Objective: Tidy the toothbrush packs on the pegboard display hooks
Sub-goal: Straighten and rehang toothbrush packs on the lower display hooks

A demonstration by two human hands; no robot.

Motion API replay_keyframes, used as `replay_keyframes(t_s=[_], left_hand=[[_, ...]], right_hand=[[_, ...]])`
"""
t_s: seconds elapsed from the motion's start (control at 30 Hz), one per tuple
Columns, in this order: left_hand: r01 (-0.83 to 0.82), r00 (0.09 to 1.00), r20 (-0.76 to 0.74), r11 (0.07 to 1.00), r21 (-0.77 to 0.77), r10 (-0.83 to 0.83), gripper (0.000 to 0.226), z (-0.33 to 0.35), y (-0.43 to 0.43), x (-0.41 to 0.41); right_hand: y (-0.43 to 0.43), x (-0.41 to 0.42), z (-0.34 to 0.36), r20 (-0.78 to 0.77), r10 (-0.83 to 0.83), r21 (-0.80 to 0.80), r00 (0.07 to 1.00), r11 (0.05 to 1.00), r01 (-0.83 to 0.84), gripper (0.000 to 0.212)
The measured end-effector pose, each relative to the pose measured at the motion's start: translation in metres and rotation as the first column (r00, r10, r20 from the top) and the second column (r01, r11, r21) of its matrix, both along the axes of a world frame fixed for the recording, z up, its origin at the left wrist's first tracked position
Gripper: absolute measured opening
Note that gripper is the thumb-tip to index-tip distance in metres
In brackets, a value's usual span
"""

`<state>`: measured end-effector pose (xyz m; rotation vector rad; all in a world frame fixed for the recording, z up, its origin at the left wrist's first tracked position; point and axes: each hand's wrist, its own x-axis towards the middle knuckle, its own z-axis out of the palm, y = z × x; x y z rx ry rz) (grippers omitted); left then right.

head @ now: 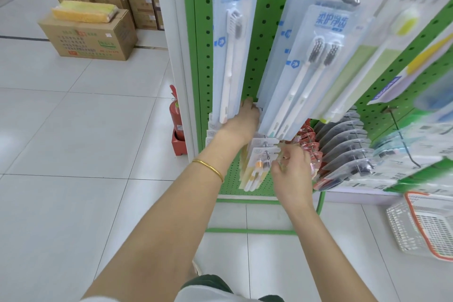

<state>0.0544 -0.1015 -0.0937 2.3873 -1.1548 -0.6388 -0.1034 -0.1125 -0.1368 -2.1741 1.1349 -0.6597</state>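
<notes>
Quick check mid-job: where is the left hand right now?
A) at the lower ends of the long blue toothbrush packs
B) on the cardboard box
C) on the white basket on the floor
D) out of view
A: the left hand reaches up between the bottom ends of the long blue toothbrush packs, while the right hand pinches at the small packs below.

A shop: green pegboard point(264, 32) w/ rows of toothbrush packs point(326, 39) hung on hooks point(402, 137), stock cartons point(93, 39) on the tiled floor point(73, 130) (more piled behind), plastic shopping basket point(416, 228) nearby.
</notes>
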Motion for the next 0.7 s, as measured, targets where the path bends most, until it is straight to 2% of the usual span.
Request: replay_keyframes(t_s=[0.1,0.23,0.33,0.47,0.57,0.7], left_hand=[[-0.190,0.951,-0.261,0.979,-0.074,0.165,0.046,0.003,-0.007,0.002],[-0.246,0.918,-0.351,0.959,-0.138,0.185,0.040,0.010,-0.012,0.002],[-0.219,0.934,-0.315,0.967,-0.130,0.169,0.037,0.011,-0.016,0.003],[-0.173,0.977,-0.132,0.983,-0.055,0.165,0.039,0.009,-0.016,0.009],[-0.129,0.976,-0.188,0.988,-0.079,0.112,0.039,0.001,-0.017,0.009],[-0.214,0.952,-0.252,0.967,-0.139,0.174,0.020,-0.006,-0.017,0.010]], right_hand=[[0.000,0.001,0.000,0.016,0.002,0.008,1.000,1.000,-0.002,0.039],[0.000,0.002,-0.002,0.017,-0.003,0.004,1.000,1.000,0.003,0.040],[0.000,0.001,-0.002,0.017,-0.001,-0.006,1.000,1.000,0.001,0.040],[0.000,0.000,-0.004,0.015,-0.007,-0.008,1.000,1.000,0.007,0.040],[0.002,-0.001,-0.005,0.018,0.000,-0.002,1.000,1.000,0.000,0.041],[0.004,-0.001,-0.006,0.019,-0.004,-0.006,1.000,1.000,0.004,0.043]])
